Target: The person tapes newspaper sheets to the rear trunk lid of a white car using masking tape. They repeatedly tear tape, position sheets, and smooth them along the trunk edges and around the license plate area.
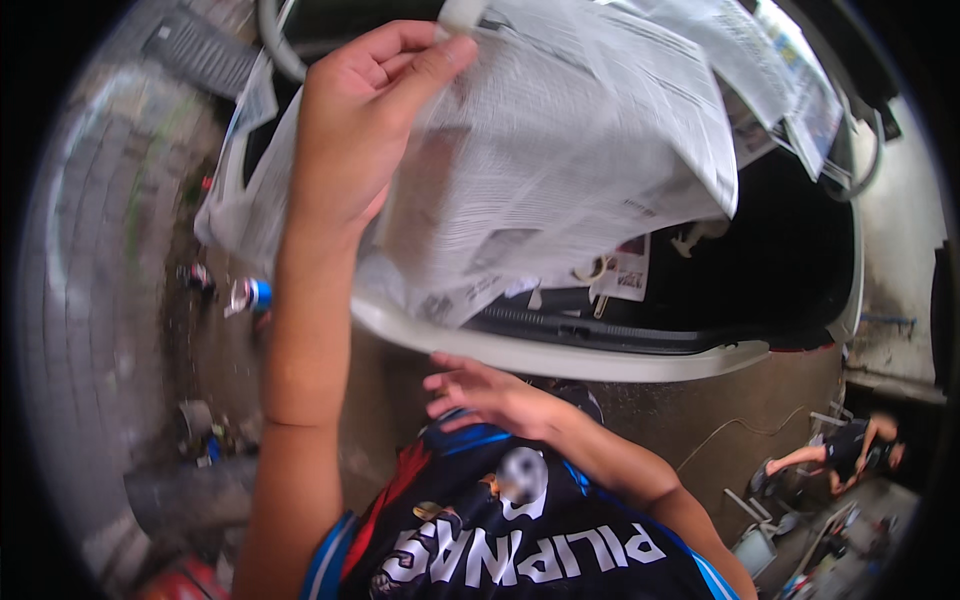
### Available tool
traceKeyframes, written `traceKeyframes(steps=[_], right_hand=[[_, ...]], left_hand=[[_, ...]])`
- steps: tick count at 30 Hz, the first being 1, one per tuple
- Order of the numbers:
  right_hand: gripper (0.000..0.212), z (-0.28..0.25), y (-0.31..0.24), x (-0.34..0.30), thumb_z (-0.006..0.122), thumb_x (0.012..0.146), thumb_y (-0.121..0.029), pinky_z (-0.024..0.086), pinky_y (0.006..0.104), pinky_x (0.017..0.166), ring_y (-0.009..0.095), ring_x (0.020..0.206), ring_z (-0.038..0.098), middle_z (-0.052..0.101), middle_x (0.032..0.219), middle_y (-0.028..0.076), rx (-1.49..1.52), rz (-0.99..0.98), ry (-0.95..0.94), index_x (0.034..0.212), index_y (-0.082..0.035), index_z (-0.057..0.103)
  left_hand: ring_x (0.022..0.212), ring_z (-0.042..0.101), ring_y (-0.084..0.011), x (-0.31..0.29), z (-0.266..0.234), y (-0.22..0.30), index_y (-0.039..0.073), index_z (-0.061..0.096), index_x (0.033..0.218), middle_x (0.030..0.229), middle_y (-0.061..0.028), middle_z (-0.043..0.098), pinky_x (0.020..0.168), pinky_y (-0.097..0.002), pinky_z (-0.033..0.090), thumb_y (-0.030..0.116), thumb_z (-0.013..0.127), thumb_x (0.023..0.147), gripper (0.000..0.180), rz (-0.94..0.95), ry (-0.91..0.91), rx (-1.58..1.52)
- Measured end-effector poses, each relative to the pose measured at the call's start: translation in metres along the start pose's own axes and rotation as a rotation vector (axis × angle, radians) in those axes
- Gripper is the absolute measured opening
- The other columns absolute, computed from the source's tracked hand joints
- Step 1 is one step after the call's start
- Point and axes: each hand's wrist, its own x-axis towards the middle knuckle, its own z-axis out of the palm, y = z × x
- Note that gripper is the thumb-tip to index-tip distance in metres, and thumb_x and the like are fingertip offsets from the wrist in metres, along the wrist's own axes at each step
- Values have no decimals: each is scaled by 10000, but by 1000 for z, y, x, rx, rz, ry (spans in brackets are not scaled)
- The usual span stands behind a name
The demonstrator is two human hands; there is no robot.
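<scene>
My left hand (365, 115) is raised at the upper left, thumb and fingers pinched together against the top of a large newspaper sheet (590, 120). Just beyond the fingertips is a whitish piece (462, 14), cut off by the frame's edge; its kind is unclear. The sheet hangs, creased, across the open trunk of a white car (650, 368). Lower down, in front of my chest, my right hand (490, 395) holds nothing, its fingers spread and somewhat blurred. It is nearest the trunk's rear edge, apart from it.
Inside the dark trunk lie a ring-shaped roll (592, 270), a printed sheet (630, 268) and a pale tool-like object (692, 240). More newspaper (790, 75) hangs at the upper right. A blue-and-white can (258, 292) is on the left. Another person (850, 447) sits at lower right.
</scene>
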Motion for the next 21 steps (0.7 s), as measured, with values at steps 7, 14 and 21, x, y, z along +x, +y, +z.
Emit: traceKeyframes(steps=[7,14,21], right_hand=[[500,27,-103,-173,763,921,-353,465,476,1098,293,1290,627,718,1275,160,-1194,-909,-498,1309,-44,701],[568,-26,-30,-162,865,762,-447,380,524,1169,274,1232,654,754,1166,47,-1850,-612,-375,1231,-152,743],[397,-85,19,-241,898,749,-292,468,386,895,243,904,697,758,944,49,-1774,-388,-6,1086,-120,781]], left_hand=[[696,728,-245,-180,16,69,55,736,1107,847,-130,746,616,-328,562,60,745,896,211,-31,-633,783],[638,707,-325,-329,118,67,76,637,947,708,-112,679,546,-439,532,159,659,912,93,-216,-683,1060],[624,715,-336,-386,159,49,40,611,919,669,-132,666,525,-454,532,127,660,882,107,-285,-648,1044]])
